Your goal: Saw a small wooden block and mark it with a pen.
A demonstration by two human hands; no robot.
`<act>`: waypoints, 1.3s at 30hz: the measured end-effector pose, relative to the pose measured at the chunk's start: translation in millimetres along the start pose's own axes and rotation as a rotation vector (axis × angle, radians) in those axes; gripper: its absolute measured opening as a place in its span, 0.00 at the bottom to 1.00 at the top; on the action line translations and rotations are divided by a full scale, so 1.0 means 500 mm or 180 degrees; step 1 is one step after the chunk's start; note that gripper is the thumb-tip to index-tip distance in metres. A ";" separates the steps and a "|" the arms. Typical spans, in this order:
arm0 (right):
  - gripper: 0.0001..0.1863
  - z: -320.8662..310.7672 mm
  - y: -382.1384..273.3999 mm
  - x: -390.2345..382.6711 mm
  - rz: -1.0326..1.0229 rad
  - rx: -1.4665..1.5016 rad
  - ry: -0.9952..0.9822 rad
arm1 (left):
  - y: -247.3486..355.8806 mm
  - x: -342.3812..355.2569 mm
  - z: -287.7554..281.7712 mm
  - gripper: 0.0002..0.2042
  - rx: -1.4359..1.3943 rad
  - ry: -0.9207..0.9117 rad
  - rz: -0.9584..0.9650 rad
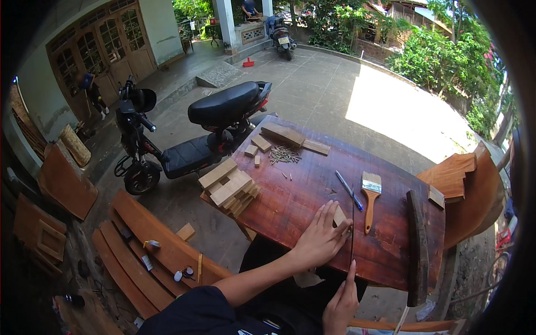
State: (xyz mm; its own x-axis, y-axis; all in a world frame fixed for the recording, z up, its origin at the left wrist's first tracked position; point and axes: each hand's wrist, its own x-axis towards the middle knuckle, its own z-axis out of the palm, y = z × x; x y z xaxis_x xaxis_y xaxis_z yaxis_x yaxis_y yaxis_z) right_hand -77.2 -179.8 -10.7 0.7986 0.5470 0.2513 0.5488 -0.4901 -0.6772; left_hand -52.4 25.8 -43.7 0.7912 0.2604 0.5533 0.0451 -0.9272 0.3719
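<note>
Block (339, 215), a small pale wooden piece, lies on the dark red table (312, 184) near its front edge. The left hand (321, 237) lies flat over it, fingers spread and pressing down, apparently to keep it from sliding. The right hand (341, 304), below the table edge, pinches the end of a thin dark blade (352, 231) between its fingers, set against the block's right side. A brush (370, 192) and a pen (349, 190) lie just beyond, with nails (283, 155) and stacked offcuts (230, 187) further off.
</note>
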 end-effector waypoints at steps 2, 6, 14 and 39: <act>0.32 -0.008 -0.006 0.015 0.0054 -0.0002 -0.0105 | 0.001 0.000 -0.001 0.22 0.0009 -0.0019 -0.0021; 0.31 -0.023 -0.013 0.014 0.0113 -0.0095 -0.0138 | 0.007 0.003 0.010 0.22 -0.0065 0.0020 -0.0050; 0.32 -0.023 -0.018 0.014 0.0218 -0.0136 -0.0180 | 0.004 -0.005 -0.002 0.21 -0.0002 0.0018 -0.0034; 0.32 -0.006 -0.019 0.036 0.0320 -0.0120 -0.0243 | 0.009 0.005 -0.005 0.22 -0.0022 0.0007 -0.0035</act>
State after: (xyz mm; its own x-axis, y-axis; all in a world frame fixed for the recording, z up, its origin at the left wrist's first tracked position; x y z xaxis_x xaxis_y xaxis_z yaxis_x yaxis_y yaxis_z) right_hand -67.5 -167.5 2.4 0.8297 0.5432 0.1289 0.4769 -0.5696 -0.6694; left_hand -51.9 23.1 -39.0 0.7894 0.2712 0.5508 0.0494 -0.9223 0.3832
